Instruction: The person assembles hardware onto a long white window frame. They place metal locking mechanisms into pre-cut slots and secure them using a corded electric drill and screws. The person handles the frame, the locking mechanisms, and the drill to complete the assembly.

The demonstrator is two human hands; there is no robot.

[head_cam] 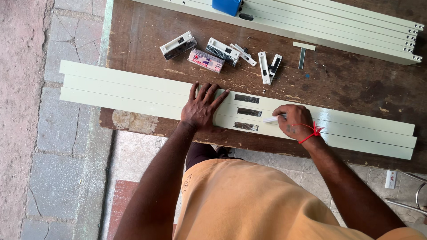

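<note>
Three long pale green metal bars (133, 95) lie side by side along the near edge of a worn brown wooden table (347, 80). Each bar has a rectangular slot cut in it (247, 98). My left hand (202, 106) rests flat on the bars, fingers spread, just left of the slots. My right hand (293, 121), with a red thread at the wrist, pinches a small white piece (271, 119) against the bars just right of the slots.
Several white and black lock parts (178, 45) and a small pink and white box (205, 60) lie further back on the table. More pale bars (338, 26) are stacked at the far edge beside a blue object (227, 6). Paved floor lies to the left.
</note>
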